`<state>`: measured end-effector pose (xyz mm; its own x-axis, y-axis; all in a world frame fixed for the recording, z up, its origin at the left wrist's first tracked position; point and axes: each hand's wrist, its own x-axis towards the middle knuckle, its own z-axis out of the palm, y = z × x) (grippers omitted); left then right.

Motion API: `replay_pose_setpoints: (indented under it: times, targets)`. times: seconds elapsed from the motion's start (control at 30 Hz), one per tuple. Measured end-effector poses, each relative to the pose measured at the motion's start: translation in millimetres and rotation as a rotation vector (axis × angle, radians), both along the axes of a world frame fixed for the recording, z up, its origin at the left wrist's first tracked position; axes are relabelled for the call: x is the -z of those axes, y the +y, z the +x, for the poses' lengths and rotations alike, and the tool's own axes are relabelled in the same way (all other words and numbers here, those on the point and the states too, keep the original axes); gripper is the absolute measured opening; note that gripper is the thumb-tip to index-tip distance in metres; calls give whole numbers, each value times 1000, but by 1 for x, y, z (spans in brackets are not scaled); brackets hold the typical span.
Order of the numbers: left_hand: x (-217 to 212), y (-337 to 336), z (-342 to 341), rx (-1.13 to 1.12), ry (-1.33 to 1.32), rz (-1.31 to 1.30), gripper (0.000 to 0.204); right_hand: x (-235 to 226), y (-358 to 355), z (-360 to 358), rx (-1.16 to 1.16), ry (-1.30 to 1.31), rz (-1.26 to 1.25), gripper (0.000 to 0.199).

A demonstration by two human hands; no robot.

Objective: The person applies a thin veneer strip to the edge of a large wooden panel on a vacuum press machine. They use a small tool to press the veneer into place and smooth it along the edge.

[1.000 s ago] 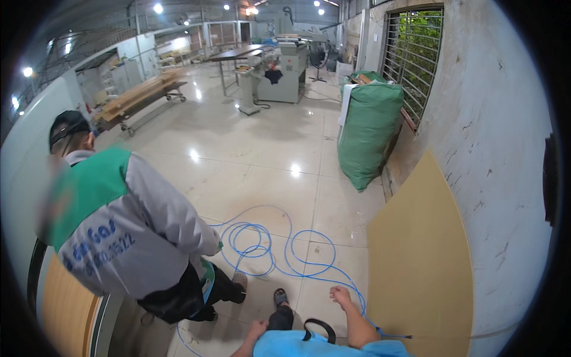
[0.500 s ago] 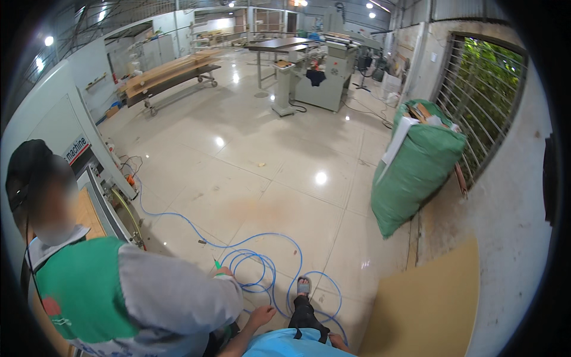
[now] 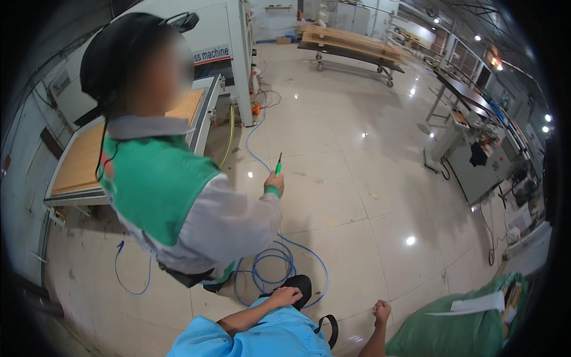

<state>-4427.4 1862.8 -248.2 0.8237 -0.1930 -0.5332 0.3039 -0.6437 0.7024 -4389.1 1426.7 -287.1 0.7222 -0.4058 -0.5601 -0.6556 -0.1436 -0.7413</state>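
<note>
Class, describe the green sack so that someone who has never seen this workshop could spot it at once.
Start with the pale tiled floor and follow it to the picture's lower right corner. There, just right of the person's right hand, is the bulging green sack. White and brown scraps at its mouth set it apart from the co-worker's green-and-grey jacket.

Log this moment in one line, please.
left hand: near dark trouser leg, grip unclear | right hand: near green sack, grip unclear | co-worker: holding green-handled tool | blue hose: coiled on floor
</note>
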Motion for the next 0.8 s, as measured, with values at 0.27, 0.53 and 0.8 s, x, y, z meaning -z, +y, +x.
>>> replay_pose_setpoints:
  times: [0.27,0.53,0.8]
  targets:
    - [49,-51,174,119,107,-45,40,62,23,120,-251,53,164,14]
    - [30,-28,404,25,-123,-25,37,68,43,230,-117,377,218,23]
    - [33,-19,511,24,71,74,35,78,74,480,-327,305,242,24]
